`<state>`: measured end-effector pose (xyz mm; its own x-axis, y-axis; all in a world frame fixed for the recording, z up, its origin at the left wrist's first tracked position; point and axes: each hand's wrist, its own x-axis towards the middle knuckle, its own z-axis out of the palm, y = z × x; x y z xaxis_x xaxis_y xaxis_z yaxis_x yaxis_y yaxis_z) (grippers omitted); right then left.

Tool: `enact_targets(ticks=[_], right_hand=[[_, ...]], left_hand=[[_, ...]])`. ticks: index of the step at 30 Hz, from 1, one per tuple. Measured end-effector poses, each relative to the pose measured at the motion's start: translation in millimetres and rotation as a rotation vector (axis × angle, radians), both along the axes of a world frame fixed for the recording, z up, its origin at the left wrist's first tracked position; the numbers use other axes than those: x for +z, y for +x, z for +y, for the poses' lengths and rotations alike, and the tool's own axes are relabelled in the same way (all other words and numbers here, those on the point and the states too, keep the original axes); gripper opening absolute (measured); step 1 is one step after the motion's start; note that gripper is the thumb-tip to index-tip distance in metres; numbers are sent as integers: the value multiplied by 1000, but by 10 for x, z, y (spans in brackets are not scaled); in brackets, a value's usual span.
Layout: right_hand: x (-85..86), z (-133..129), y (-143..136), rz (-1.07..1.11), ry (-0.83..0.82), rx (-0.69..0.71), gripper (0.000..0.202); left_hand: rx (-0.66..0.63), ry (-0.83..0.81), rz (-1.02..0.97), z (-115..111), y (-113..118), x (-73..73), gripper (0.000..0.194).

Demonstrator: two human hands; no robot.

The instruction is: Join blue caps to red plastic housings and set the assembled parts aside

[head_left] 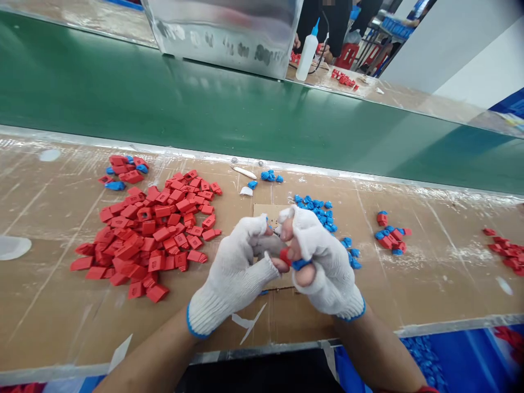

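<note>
In the head view both my hands wear white knit gloves with bare fingertips and meet over the middle of the bench. My left hand (239,262) is closed, its thumb tip against a small red plastic piece (285,256). The fingers of my right hand (327,259) are curled around a blue plastic piece (302,264), which touches the red one. Fingers partly cover both pieces. Beneath the hands lies a cardboard sheet (262,209). A large heap of red pieces (159,218) is left of my left hand. Small blue pieces (321,210) lie just beyond my right hand.
A white pen-like tool (244,172) lies behind the hands. Joined red and blue pieces (391,237) sit at right, others (126,169) at back left. A green panel (204,120) borders the bench. Beyond it stand a white squeeze bottle (307,54) and a metal box (225,38); a person works there.
</note>
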<state>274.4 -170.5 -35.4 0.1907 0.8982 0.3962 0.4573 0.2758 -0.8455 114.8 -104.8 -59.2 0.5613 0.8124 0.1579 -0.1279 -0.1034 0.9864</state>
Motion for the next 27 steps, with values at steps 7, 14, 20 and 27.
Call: enact_targets(ticks=[7,14,20,27], right_hand=[[223,-177,860,496,395,-245,43],[82,-434,1480,209,118,-833,24],[-54,-631,1798,-74,-38,-1003,33],[-318,-658,2036,-380,-363,-982,22]], left_hand=[[386,314,447,508,-408,9,30],[91,842,1039,894,-750,22,27],[-262,977,1074,685,-670,-39,37],[-258,1077,976,691,-639,-215,21]])
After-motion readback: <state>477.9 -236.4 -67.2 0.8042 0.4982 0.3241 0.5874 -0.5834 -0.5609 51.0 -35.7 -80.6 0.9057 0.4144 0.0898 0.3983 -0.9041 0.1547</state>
